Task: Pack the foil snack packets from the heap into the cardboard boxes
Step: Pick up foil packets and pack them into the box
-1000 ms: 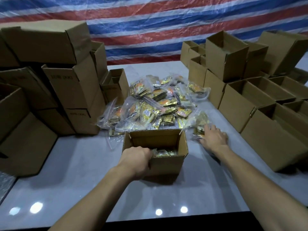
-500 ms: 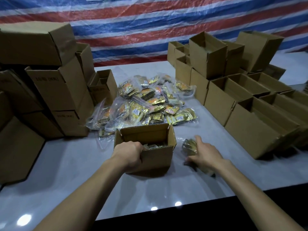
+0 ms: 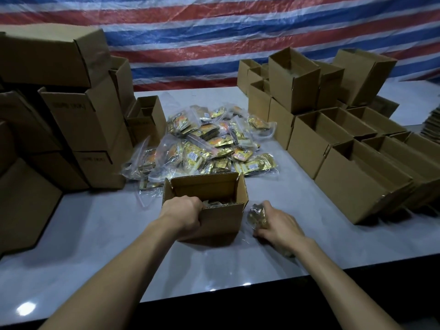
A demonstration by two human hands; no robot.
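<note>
Many foil packets, most in clear bags, are piled in a heap [image 3: 207, 148] at mid-bench, just behind an open box [image 3: 221, 217]. A few packets [image 3: 217, 204] are visible inside the box, low against its near wall.

One bag [image 3: 256, 215] of packets is held just right of the box, down at the bench surface. Whether it touches the box wall cannot be told. The bag is gripped by the right hand [image 3: 279, 226], with the fingers curled round it. The near-left rim of the box is gripped by the left hand [image 3: 184, 211], with the fingers hooked over the edge and into the box.

Both forearms are extended over the near edge of the grey bench [image 3: 95, 234].

Open boxes [image 3: 357, 167] are ranged in rows along the right side, with more stacked behind them, some tilted. Closed boxes [image 3: 78, 110] are stacked at the left, and a small one stands just beside the heap. A red, white and blue striped tarp [image 3: 214, 32] is hung behind the bench.
</note>
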